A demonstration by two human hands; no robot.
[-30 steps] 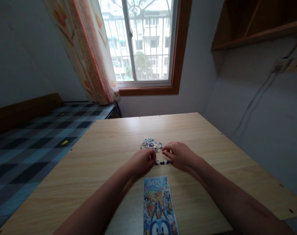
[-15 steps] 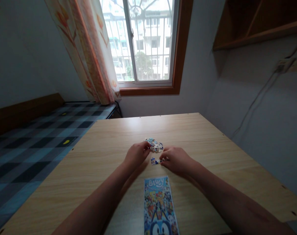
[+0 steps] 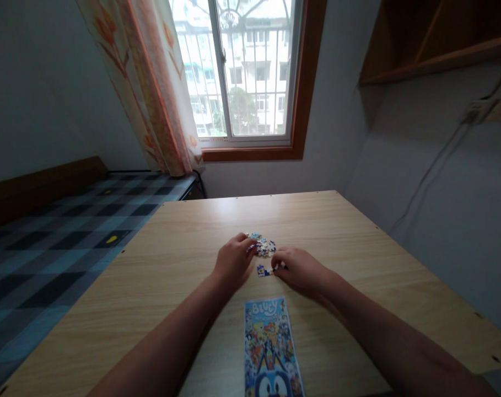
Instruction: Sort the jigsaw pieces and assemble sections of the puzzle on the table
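My left hand is bent over the left edge of a small heap of jigsaw puzzle pieces. Its fingers and thumb are drawn together at the heap; whatever lies between them is too small to make out. Just nearer to me, a short strip of joined puzzle pieces, blue and white, lies flat on the table. My right hand pinches the strip's right end, and its fingers cover that part. Below both hands lies an upright picture sheet with "Bluey" lettering and a blue cartoon dog.
A light wooden table carries everything. To the left stands a bed with a checked cover. Behind the table are a window and a curtain. A wooden shelf and a cable are on the right wall.
My left hand has shifted slightly up, its fingers reaching further over the heap. My right hand stays at the strip, with a small shift to the right. The view has moved a little.
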